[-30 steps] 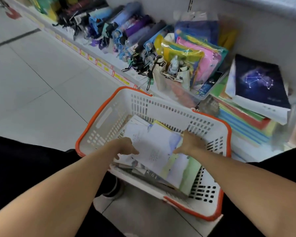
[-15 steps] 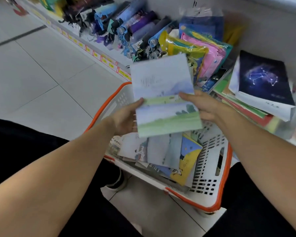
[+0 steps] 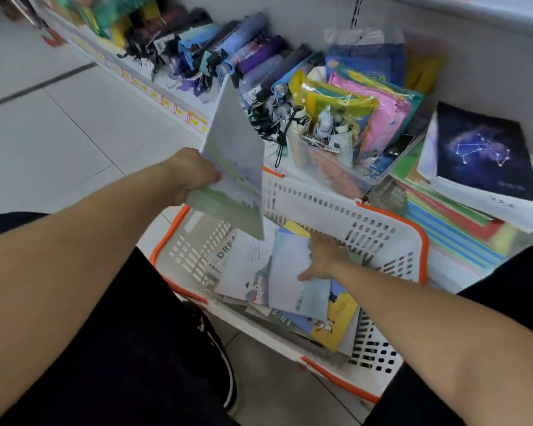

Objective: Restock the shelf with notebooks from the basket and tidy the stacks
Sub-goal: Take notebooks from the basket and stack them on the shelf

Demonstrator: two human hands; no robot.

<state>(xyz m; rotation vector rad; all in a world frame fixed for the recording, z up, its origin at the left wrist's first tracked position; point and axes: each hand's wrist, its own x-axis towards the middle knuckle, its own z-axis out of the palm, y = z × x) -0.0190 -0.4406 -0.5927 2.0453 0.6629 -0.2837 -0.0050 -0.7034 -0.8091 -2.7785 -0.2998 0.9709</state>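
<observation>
Head view shows the low shelf carrying a stack of notebooks at right. Below it, the white basket with orange rim holds more notebooks. Left hand grips a pale notebook raised above the basket. Right hand lies with straight fingers on the notebooks inside.

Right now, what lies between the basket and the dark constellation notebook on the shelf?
In the head view, a stack of colourful thin notebooks lies between the basket and the constellation notebook, which rests on top of that stack.
</observation>
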